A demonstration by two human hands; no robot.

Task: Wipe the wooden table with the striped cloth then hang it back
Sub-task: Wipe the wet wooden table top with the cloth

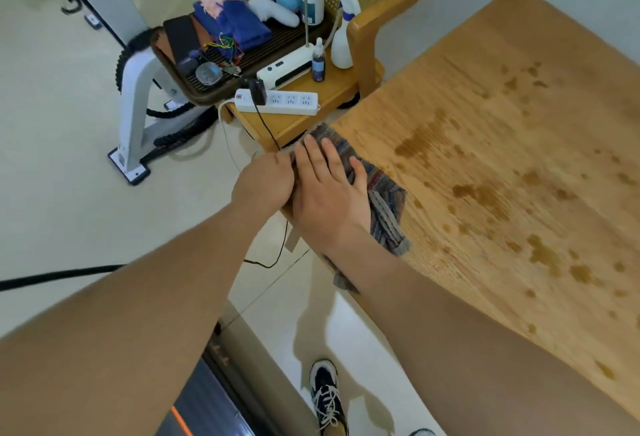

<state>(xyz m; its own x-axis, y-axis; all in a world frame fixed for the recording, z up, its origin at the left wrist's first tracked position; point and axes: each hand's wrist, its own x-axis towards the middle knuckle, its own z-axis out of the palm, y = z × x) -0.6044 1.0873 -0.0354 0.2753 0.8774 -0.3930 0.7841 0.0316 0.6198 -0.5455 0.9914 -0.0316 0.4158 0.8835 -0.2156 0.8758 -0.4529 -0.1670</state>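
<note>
So, head view only: the striped cloth (386,200) lies bunched on the near-left corner of the wooden table (519,96), one end drooping over the edge; right hand (330,193) rests flat on it, fingers straight and spread, palm down; left hand (265,181) sits right beside it at the table edge with fingers curled, touching the cloth's edge, though honestly I can't tell if it's pinching the fabric; dark wet blotches (485,193) are scattered over the tabletop beyond the cloth; behind the corner a wooden chair (384,16) carries a white power strip (277,101) and a spray bottle (343,41).
</note>
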